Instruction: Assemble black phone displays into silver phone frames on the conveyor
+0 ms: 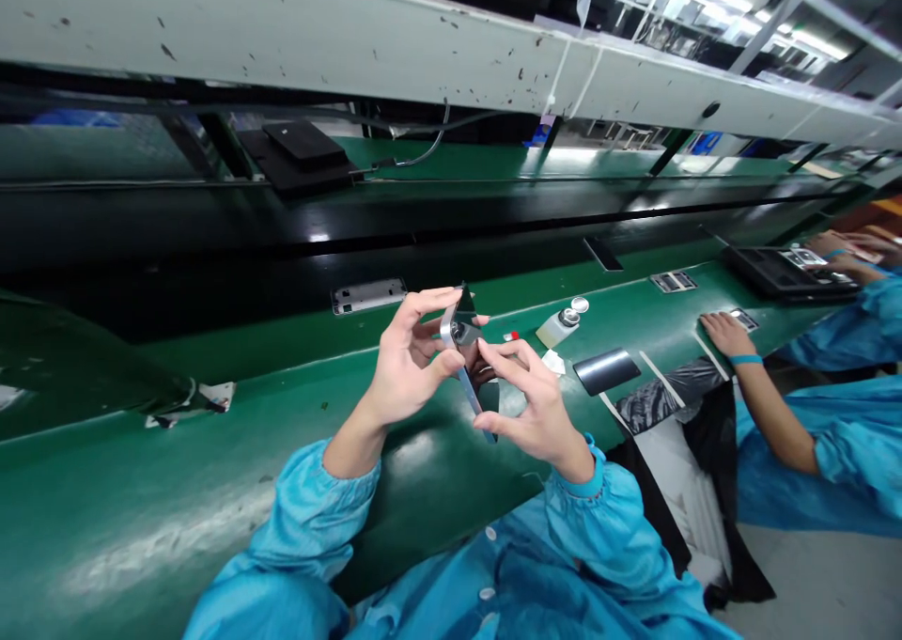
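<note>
Phone (pixel 466 358) held in the air above the green desk (pixel 211 490), between near and far edge, about mid-way along what shows. It stands tilted, one thin edge toward the camera.

Left hand (pixel 409 363): fingers clamped on the upper end of the phone, thumb on the near face, the rest curled over the top. Right hand (pixel 532 405): fingers closed on the lower part, thumb and forefinger pinching the edge near the bottom corner.

Judged handling: thin, stiff slab, light; glossy faces likely slippery and prone to smudge or scratch. Best taken by the long side edges or corners, not the flat faces. A drop to the desk could crack it.

On the desk toward the right: small white bottle (pixel 556 326) with a loose round cap (pixel 579 304) just beside it, a dark panel (pixel 606 370) lying flat, near the phone but apart. A metal bracket (pixel 368 295) lies at the far edge, behind the hands.

A co-worker's hand (pixel 725 333) rests flat on the desk well to the right, blue sleeve behind it.
</note>
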The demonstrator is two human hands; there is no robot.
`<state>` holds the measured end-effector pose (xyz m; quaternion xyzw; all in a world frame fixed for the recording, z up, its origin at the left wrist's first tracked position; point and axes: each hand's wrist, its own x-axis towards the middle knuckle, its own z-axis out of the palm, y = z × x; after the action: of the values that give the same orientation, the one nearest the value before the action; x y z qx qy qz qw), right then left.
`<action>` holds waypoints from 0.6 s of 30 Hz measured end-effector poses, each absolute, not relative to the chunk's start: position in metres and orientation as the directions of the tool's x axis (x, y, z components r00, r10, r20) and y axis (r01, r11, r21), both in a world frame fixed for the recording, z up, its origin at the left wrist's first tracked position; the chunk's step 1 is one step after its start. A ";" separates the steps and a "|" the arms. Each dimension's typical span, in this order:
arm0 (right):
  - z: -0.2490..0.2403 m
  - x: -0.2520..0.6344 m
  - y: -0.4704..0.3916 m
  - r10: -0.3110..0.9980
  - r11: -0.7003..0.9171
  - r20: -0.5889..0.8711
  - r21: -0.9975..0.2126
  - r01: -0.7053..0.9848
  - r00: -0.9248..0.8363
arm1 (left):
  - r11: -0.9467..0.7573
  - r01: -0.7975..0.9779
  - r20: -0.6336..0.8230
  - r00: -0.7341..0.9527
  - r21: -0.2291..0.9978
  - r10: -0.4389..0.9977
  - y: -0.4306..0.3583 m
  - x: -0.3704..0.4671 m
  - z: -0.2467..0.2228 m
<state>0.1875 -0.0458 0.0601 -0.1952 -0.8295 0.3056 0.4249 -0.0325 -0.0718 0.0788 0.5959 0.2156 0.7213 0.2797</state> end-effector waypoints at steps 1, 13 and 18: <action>0.060 0.187 -0.046 0.577 0.739 0.595 -0.672 0.048 -0.560 | -0.755 -0.141 0.744 -0.134 0.640 0.655 -0.072 -0.032 0.079; 0.038 0.163 -0.039 0.792 0.352 0.405 -0.914 -0.201 -0.456 | -0.450 -0.406 0.475 -0.044 0.795 0.879 -0.063 -0.021 0.072; 0.024 0.148 -0.040 0.843 0.357 0.364 -0.929 -0.093 -0.396 | -0.513 -0.521 0.472 -0.222 0.682 0.853 -0.060 0.008 0.066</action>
<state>0.1484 -0.0399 0.0237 -0.2783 -0.6738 0.4938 0.4740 0.0080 -0.0600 0.0657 0.4279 0.1938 0.7573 0.4538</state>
